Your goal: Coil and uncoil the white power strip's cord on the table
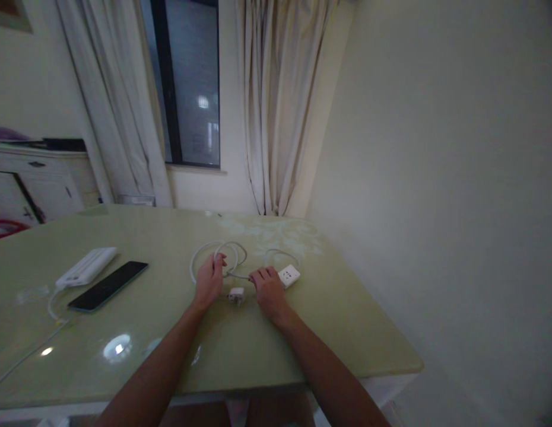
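Just left of the table's middle, my left hand is closed around a loop of white cable. The cable lies in loose coils on the table and runs rightward to my right hand. That hand has its fingers curled over the near end of a white power strip, and its sockets show beyond my knuckles. My fingers hide the spot where cable and strip meet. A small white plug lies on the tabletop between my hands, prongs toward me.
A black phone lies at left beside a white power bank with a cord trailing off the near left. The glossy green table meets a wall on the right. Curtains and a window stand behind.
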Tool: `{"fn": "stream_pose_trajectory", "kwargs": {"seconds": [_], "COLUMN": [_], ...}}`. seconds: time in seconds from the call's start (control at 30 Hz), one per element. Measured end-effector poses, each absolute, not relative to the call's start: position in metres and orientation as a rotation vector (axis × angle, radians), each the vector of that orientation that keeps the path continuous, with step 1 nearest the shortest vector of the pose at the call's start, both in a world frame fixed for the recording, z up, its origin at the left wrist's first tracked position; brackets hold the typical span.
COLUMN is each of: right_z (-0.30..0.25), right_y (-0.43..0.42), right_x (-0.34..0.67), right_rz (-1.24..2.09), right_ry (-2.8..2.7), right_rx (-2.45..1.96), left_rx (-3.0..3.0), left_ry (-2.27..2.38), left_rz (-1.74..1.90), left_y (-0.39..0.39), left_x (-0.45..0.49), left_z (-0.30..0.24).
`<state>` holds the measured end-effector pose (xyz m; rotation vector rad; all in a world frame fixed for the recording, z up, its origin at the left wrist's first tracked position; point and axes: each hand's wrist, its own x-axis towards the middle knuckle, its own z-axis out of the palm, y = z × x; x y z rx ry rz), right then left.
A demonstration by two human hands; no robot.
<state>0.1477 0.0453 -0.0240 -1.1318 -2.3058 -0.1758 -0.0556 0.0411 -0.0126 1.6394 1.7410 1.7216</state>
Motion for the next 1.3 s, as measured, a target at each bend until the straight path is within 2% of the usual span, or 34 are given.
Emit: {"fn": "stream_pose_trajectory", "kwargs": {"seconds": [0.17,0.33,0.7,0.87,1.3], "right_z": [-0.02,-0.017,-0.017,-0.015,-0.017], "right_y": [0.052,0.057,0.05,0.049,0.052], "right_x": [0.15,0.156,0.159,0.159,0.16], "right_rz": [-0.048,0.019,0.05,0.112,0.168], "right_ry": [-1.98,-1.76,-1.857,-1.825,-1.792], "right_rx": [-1.159,-1.154,-1.117,-1.073,-1.026], "left_rx": [1.131,0.931,1.283,1.629,2.011], "left_ry": [1.578,1.238,1.34,1.47,1.461], "left_rz": [1.914,1.931,1.754,1.683,1.544], "left_y": [0.05,0.053,0.044,0.035,0.024], "left_x": [-0.071,-0.07,-0.061,-0.051,-0.048], "left_z": [-0.011,-0.011,-0.004,0.0,-0.001]}}
